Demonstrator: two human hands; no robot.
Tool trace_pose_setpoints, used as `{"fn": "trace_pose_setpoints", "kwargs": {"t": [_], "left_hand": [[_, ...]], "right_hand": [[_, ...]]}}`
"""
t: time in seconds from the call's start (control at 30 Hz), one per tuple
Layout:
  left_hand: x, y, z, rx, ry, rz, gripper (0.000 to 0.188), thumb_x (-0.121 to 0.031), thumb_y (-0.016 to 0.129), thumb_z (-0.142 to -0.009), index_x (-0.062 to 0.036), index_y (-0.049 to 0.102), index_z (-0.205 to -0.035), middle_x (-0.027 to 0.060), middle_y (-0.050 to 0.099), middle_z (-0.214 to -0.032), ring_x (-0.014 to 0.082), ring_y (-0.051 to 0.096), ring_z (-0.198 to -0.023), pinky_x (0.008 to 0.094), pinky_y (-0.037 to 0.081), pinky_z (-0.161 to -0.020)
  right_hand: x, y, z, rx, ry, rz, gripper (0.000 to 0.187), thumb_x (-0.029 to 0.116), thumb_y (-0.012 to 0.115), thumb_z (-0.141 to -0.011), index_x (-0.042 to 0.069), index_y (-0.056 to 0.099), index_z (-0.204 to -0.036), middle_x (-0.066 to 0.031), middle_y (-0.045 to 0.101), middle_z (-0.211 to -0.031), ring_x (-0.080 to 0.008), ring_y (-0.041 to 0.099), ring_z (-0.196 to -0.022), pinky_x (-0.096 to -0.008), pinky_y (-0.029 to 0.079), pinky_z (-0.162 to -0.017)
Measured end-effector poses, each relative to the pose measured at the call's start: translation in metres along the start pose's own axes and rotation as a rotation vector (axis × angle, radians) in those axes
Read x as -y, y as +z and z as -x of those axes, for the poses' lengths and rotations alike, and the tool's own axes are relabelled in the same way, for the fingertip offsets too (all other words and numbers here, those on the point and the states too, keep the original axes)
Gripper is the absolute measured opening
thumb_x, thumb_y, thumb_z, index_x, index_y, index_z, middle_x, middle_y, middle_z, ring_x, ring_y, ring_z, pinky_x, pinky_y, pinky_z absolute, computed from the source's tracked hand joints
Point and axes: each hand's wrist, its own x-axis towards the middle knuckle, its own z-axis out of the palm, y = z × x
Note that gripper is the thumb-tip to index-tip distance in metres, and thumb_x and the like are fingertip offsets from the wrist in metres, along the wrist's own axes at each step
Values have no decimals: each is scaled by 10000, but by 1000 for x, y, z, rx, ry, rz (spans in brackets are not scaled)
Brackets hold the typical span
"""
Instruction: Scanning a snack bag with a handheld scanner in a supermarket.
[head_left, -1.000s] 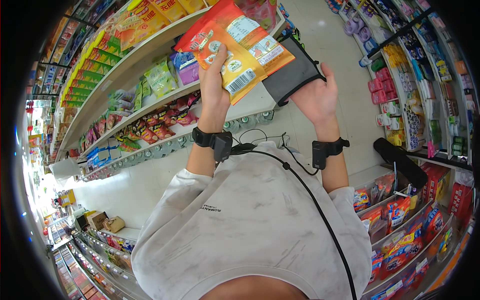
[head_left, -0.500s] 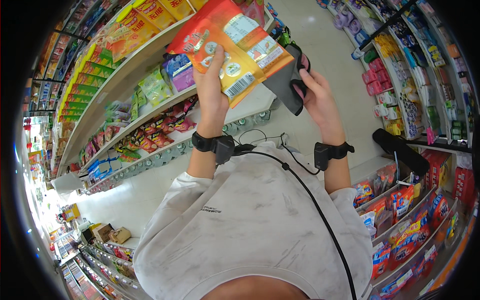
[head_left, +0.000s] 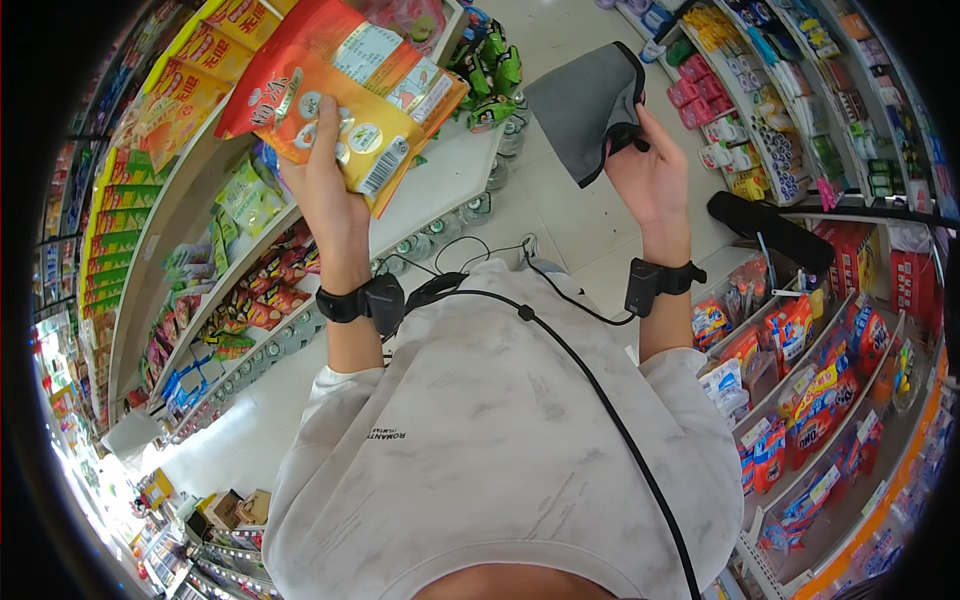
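My left hand [head_left: 330, 205] grips a red and orange snack bag [head_left: 300, 125] by its lower part. The thumb lies across its printed back, and the other fingers are hidden behind it. The bag is tilted over the edge of the snack shelf. Off to the right, above the floor, my right hand [head_left: 652, 185] pinches a grey cloth [head_left: 585, 105] with dark edging by one side. The cloth hangs spread out to the left of the fingers and no longer meets the bag.
Left of me a curved white shelf [head_left: 430, 195] carries snack packets, with large clear bottles [head_left: 476, 210] below it. Green packs [head_left: 492, 75] hang at its end. Detergent bags [head_left: 790, 325] fill racks to the right. A black cable [head_left: 600, 400] runs down my shirt.
My left hand has carried the bag left, towards the snack shelf. The cloth has come away from the bag and spread open, with my right hand slightly higher.
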Motion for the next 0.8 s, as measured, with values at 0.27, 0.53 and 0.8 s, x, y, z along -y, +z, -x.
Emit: {"fn": "trace_pose_setpoints", "kwargs": {"t": [0.27,0.53,0.8], "left_hand": [[1,3,5,24,26,-87,347,-87,695,-897,-15,544,-1201,87,644,-1127,160,652,-969,321,552,-804],[-12,29,23,94,4,-34,352,-75,695,-894,-6,540,-1203,83,642,-1116,157,648,-964,312,549,-801],[14,88,50,343,-29,105,376,-63,724,-870,-19,542,-1197,62,655,-1081,134,646,-937,297,537,-822]], "right_hand": [[8,-6,11,-135,-59,-43,332,176,444,-998,22,552,-1272,-102,581,-1326,-243,506,-1253,-419,325,-1100],[6,-21,15,-109,-101,83,348,167,417,-1008,5,536,-1292,-99,589,-1304,-226,518,-1229,-388,358,-1058],[0,-9,16,-93,-110,247,377,182,418,-1012,11,498,-1338,-70,565,-1327,-192,514,-1217,-361,370,-1040]]}}
